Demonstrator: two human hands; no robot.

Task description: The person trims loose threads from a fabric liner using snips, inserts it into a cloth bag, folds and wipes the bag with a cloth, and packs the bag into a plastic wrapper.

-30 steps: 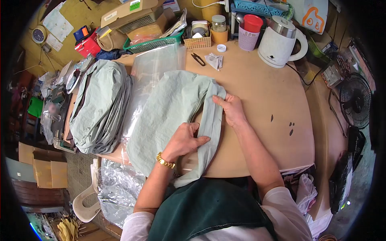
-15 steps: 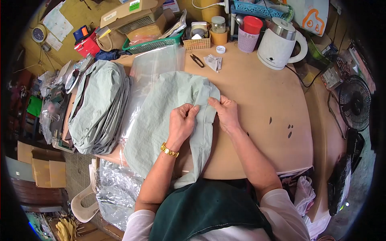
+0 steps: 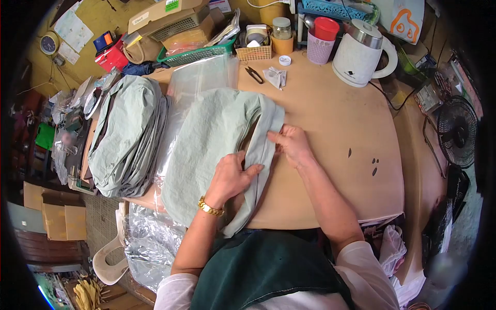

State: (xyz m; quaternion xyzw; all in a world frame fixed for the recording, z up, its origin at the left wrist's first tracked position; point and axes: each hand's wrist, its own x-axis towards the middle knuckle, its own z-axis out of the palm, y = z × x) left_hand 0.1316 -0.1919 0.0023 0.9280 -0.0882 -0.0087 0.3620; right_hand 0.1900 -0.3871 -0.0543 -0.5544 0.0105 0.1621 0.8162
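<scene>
Stacked pale green cloth pieces (image 3: pixel 128 139) sit by the left edge of the brown tabletop (image 3: pixel 336 116), perhaps leaving room for the pale green, wide-banded cloth piece (image 3: pixel 201 132) reaching the near edge; the left hand (image 3: pixel 227 178) pinches its band between thumb and bent fingers, the right hand (image 3: pixel 292 143) nips the outer edge, apparently steadying it.

"GOOD" on green label (image 3: pixel 172 5) on cardboard box (image 3: pixel 150 19)

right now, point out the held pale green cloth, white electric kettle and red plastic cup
Held pale green cloth (image 3: pixel 199 142), head view: broad main part
White electric kettle (image 3: pixel 355 59), head view: front of body
Red plastic cup (image 3: pixel 325 32), head view: outer wall
</scene>
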